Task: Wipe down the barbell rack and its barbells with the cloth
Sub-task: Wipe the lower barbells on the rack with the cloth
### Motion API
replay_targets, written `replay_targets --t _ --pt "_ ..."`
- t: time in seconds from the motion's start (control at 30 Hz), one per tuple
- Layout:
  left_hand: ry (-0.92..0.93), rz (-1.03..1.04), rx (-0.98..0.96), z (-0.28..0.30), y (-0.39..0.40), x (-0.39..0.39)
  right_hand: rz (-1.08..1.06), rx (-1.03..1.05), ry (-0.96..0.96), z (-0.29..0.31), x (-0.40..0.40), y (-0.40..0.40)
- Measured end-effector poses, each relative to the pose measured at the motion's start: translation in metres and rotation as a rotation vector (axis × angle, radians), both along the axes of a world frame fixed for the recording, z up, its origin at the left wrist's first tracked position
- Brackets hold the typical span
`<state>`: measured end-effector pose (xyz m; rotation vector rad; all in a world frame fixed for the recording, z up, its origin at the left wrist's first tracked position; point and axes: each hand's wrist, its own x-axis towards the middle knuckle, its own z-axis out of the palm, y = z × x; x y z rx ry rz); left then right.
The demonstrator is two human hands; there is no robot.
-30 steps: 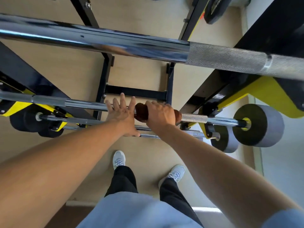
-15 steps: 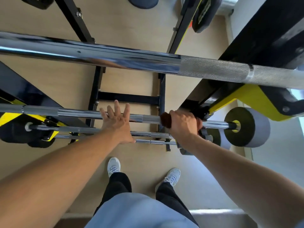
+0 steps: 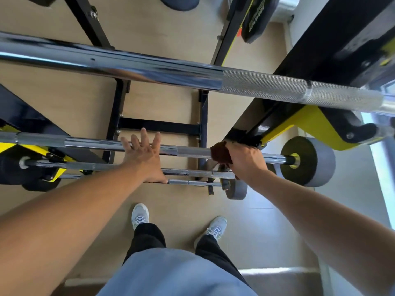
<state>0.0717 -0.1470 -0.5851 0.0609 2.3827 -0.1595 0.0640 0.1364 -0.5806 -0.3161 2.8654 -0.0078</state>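
Observation:
I look down through a black and yellow barbell rack (image 3: pixel 307 124). A thick chrome barbell (image 3: pixel 149 69) crosses the top of the view. Below it lies a thinner chrome barbell (image 3: pixel 89 143) with a grey weight (image 3: pixel 307 161) at its right end. My right hand (image 3: pixel 245 161) is closed around this bar near its right end, with a dark brown cloth (image 3: pixel 221 154) wrapped between palm and bar. My left hand (image 3: pixel 143 154) rests flat on the same bar near its middle, fingers spread. Two lower barbells (image 3: pixel 192 174) sit under my hands.
Black rack legs and a cross brace (image 3: pixel 158 126) stand on the beige floor. A black weight plate (image 3: pixel 256 18) hangs at the top right. My two white shoes (image 3: pixel 140 214) stand just in front of the rack. A smaller grey weight (image 3: pixel 237 190) sits low.
My right hand has slid the cloth rightward along the thinner bar, from near my left hand to the bar's right end. My left hand stayed flat on the bar.

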Motion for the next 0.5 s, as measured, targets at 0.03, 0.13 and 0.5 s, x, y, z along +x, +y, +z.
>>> replay_targets --t 0.03,0.13,0.5 --pt "0.004 0.0 0.004 0.001 0.0 0.001 -0.019 0.013 0.002 -0.001 0.001 -0.003" --pt "0.009 -0.002 0.002 0.001 0.001 0.001 -0.094 0.014 -0.001 0.0 0.003 -0.022" --pt "-0.017 -0.008 -0.04 0.002 0.002 -0.002 0.167 -0.097 -0.04 -0.011 -0.009 -0.135"
